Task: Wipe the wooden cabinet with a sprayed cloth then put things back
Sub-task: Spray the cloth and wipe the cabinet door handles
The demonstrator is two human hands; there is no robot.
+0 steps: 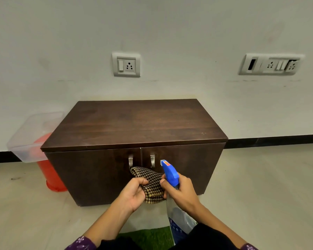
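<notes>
head | cloth (151,184) in left hand (134,193) | spray bottle (172,179) in right hand (181,192)

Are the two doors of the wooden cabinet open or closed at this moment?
Closed. Both doors of the cabinet sit flush with the front, meeting at a thin centre seam between the two metal handles, and no interior shows.

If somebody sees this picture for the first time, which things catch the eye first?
The dark wooden cabinet stands centred against the pale wall, doors shut. In front of it, the left hand holds a checked cloth while the right hand grips a blue-headed spray bottle. A red bucket sits left.
</notes>
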